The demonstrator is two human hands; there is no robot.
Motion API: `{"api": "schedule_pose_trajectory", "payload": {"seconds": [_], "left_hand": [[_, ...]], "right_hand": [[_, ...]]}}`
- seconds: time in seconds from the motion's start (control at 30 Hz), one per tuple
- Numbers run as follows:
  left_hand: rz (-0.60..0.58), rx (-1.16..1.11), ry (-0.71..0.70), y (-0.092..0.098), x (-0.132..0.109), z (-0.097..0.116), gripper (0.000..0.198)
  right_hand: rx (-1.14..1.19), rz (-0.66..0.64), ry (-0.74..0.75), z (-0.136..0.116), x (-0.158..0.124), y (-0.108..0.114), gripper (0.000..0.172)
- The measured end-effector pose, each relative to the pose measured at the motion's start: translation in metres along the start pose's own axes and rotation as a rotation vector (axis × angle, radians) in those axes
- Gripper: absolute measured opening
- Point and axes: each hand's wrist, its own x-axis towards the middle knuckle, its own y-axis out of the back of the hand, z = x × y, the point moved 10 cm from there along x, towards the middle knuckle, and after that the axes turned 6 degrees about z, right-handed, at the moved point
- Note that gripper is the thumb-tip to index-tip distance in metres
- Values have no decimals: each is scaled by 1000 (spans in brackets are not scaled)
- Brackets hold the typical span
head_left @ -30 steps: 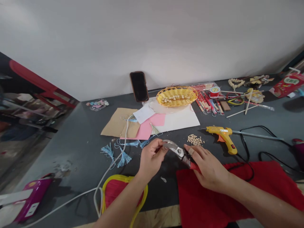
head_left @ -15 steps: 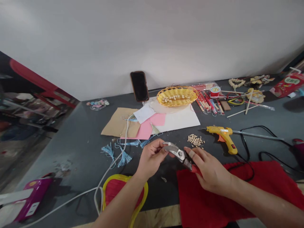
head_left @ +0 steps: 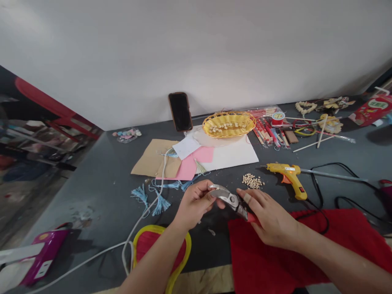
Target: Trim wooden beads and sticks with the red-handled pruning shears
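- Head view: snips [head_left: 231, 200] are held above the desk [head_left: 92, 196], their long axis running left to right, blades toward the left hand [head_left: 194, 205], red grip toward the right hand [head_left: 271, 218].
- Left fingers [head_left: 206, 195] close on the blades; right fingers [head_left: 249, 199] wrap the pivot end.
- Beads [head_left: 252, 181] and a glue gun [head_left: 289, 175] lie just beyond; red cloth [head_left: 337, 224] spreads under the right hand.

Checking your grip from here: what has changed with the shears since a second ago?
The metal shears turned slightly between the left hand and right hand, blades opening a little; neither hand let go. The hot glue gun, beads and tassels stayed put.
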Motion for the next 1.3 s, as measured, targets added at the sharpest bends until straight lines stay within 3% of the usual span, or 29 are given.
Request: {"api": "schedule_pose_trajectory", "payload": {"seconds": [0.2,0.43,0.63,1.3], "left_hand": [[27,15,17,1,1,-5,35],[209,330,-218,11,-3,18,23],[170,356,-224,5,-5,20,25],[139,361,-245,4,-2,19,22]], "right_hand": [[31,-11,-43,-1,-2,-3,79],[7,3,-70,4,-2,-6,74],[46,-12,-59,-2,-5,-8,80],[117,-68,-109,-2,-5,-9,78]]}}
